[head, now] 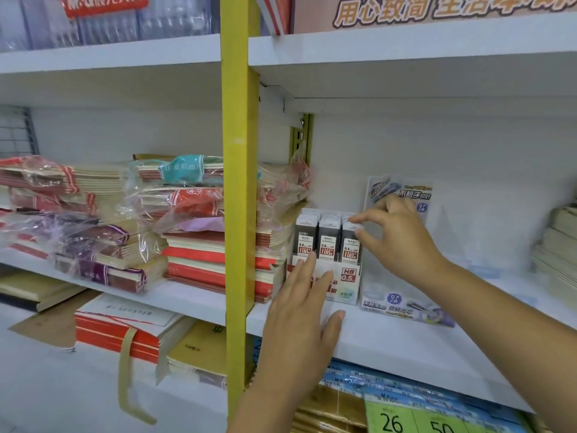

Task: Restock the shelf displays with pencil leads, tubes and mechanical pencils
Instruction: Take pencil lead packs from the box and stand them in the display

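A white display box [346, 281] marked HB 0.5 stands on the white shelf [390, 342]. It holds three rows of grey pencil lead cases [326, 242]. My left hand [299, 317] lies flat with straight fingers against the front of the box. My right hand [396, 235] reaches from the right and pinches the top of the rightmost lead case [350, 245] between thumb and forefinger. To the right stands a second, pale blue display box [402, 307] with an upright back card [402, 192]; what it holds is hidden by my right arm.
A yellow upright post [239, 195] divides the shelving just left of the box. Plastic-wrapped stacks of notebooks [193, 220] fill the left bay. More paper stacks [559, 254] sit at far right. Blue packets and green price tags [406, 420] lie on the shelf below.
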`<move>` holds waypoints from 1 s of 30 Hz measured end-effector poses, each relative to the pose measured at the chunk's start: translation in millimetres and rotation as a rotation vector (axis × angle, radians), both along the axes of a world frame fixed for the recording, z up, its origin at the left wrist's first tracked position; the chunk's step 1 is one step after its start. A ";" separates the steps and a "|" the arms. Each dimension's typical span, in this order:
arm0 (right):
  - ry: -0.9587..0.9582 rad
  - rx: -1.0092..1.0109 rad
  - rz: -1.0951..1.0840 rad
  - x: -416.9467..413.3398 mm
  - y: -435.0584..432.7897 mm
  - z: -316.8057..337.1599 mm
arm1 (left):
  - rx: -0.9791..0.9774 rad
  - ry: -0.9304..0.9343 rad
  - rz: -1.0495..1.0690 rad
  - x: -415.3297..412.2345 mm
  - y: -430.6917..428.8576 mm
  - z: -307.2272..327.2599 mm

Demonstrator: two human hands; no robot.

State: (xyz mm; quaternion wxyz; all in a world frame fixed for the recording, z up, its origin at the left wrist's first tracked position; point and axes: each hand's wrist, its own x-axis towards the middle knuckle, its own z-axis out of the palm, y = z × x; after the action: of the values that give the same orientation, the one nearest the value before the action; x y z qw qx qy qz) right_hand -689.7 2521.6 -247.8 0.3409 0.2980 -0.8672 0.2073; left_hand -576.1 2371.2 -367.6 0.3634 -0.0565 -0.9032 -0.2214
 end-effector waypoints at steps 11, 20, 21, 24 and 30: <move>-0.251 -0.389 0.330 108.5 46.3 -32.1 | 0.057 0.210 0.000 53.2 9.4 -19.7; -1.064 -0.379 0.156 186.3 102.2 -271.3 | 0.256 -0.712 -0.051 139.5 37.7 -198.5; -1.144 -0.335 0.110 191.4 107.0 -306.2 | 0.313 -0.809 -0.022 151.0 42.3 -222.9; -1.379 -0.246 0.000 206.9 117.8 -392.7 | 0.457 -1.059 0.041 178.3 57.0 -286.6; -1.410 -0.119 -0.144 202.9 119.5 -472.3 | 0.683 -1.292 0.039 184.0 72.3 -345.0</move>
State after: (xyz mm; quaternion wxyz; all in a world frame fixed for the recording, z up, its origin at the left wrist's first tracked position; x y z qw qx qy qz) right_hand -486.8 2641.2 -720.1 -0.2728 0.0160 -0.8860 0.3745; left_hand -392.1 2443.5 -712.6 -0.2405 0.2181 -0.8188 -0.4734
